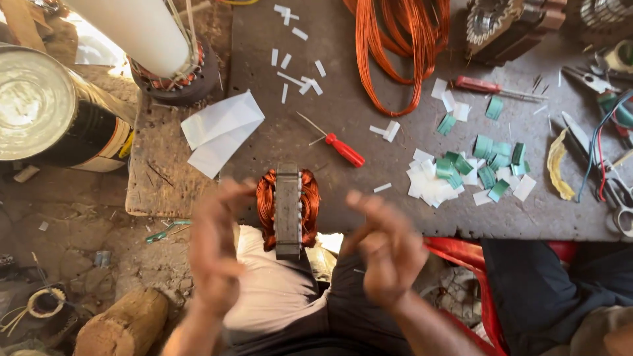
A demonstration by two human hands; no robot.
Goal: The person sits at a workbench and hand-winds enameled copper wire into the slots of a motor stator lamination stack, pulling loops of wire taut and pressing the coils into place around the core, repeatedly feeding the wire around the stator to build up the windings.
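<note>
The left hand [214, 254] is blurred, fingers loosely spread, just beside the motor stator [288, 209] with copper windings at the near edge of the bench [369, 198] — the right hand [386, 250], also blurred, half-curled, holds nothing.

- a dark, worn worktable [343, 112] fills the upper and middle part of the view, its surface stained and scratched.
- on the left it meets a rough wooden board [155, 178] with a chipped edge.
- below the board lies a bare dirt floor [79, 224], dusty and littered with small scraps.
- a short wooden log [122, 326] rests on that floor at the lower left.
- a large metal drum [46, 109] with a shiny lid (bright with glare) stands at the far left.
- strong daylight falls from the upper left, washing out the ground behind the drum.
- a red plastic seat [475, 264] shows under the table's near edge on the right.
</note>
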